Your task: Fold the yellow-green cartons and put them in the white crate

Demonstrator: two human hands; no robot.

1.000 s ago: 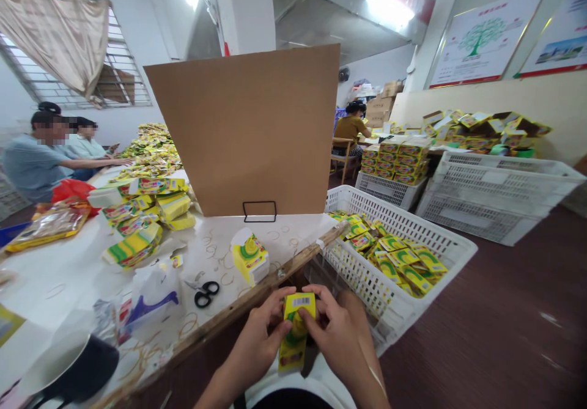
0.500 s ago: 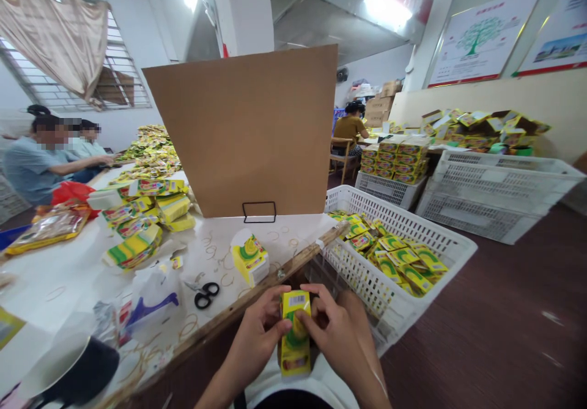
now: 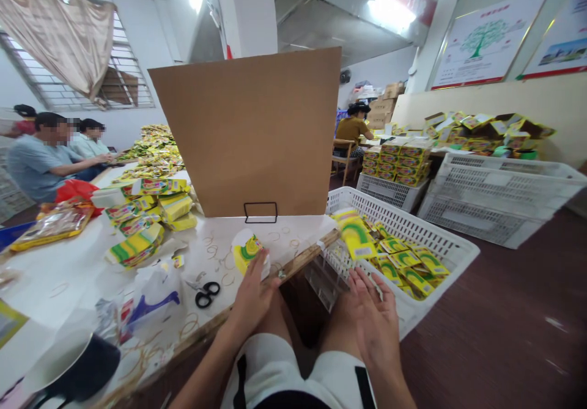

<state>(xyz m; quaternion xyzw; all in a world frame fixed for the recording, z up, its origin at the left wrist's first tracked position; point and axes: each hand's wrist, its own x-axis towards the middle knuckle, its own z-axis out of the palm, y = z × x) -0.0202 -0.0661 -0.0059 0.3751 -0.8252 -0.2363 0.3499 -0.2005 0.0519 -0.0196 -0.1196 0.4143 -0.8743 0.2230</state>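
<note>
The yellow carton (image 3: 356,238) that was pinched between both hands half a second ago has been let go. It is now seen over the near-left corner of the white plastic basket (image 3: 452,253), just above the packets heaped inside; whether it rests on them cannot be told. Its printed green-arc face is turned up toward the camera, and its long axis runs from near right to far left, toward the worktop (image 3: 68,274).

The right hand (image 3: 376,320) is held by the basket rim with fingers spread and nothing in them. The left hand (image 3: 251,293) has been moved to the worktop edge, its fingers laid against a small yellow box (image 3: 247,250) standing there. Whether that box is gripped cannot be told.
</note>
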